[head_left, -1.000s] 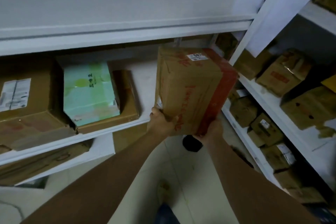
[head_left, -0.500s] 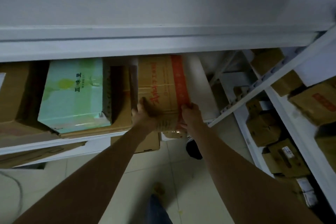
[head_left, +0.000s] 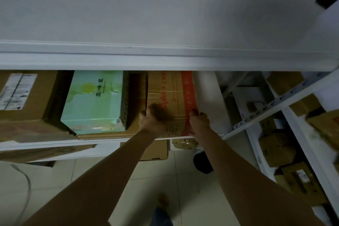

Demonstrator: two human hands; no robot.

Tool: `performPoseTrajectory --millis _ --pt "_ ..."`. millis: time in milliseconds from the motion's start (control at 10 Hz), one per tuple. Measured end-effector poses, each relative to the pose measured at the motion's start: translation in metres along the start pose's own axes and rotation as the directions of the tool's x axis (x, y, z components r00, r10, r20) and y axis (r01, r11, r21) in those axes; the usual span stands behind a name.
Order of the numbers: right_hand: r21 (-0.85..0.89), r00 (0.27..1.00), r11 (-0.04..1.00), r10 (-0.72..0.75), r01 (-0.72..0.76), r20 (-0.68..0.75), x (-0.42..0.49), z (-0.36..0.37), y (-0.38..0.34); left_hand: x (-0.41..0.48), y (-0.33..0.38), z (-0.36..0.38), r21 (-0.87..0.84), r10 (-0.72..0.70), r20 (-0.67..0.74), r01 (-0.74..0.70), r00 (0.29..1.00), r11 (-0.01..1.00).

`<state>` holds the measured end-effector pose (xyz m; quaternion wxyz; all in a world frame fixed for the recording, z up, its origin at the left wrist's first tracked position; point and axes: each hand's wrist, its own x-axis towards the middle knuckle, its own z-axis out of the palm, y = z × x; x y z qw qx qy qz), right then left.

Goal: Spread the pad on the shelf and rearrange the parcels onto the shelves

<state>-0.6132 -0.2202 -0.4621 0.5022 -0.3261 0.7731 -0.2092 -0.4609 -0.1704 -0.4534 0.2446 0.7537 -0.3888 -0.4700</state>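
The brown parcel [head_left: 169, 101], banded with red tape along its right side, sat on the middle shelf [head_left: 211, 101] with its near end flush with the shelf's front edge. The left hand [head_left: 152, 121] was curled around its near left corner and the right hand [head_left: 199, 122] was clamped on the near right corner over the tape, both gripping it. To the parcel's right a strip of bare white shelf ran to the right-hand edge, open room for sliding it sideways. On its left it stood hard beside a flat brown box [head_left: 135, 108] carrying a pale green box [head_left: 95, 101], with no gap to be seen. A larger carton [head_left: 27, 101] filled the shelf's left end, cut off by the frame. The upper shelf [head_left: 165, 57] overhung everything and hid the far ends of all these boxes. The left hand was motion-blurred, its fingers hard to separate. More cartons [head_left: 277, 150] sat dimly on the rack at right.
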Motion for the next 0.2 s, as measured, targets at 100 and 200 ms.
performPoseTrajectory --millis 100,200 --pt "-0.129 0.997 0.992 -0.019 0.009 -0.079 -0.016 -0.009 0.001 -0.006 0.002 -0.013 0.135 0.011 -0.001 -0.011 1.000 0.991" --pt "-0.095 0.996 0.995 -0.044 0.036 -0.075 -0.036 -0.016 0.012 -0.025 -0.008 -0.033 0.248 0.107 0.023 -0.110 0.994 0.963"
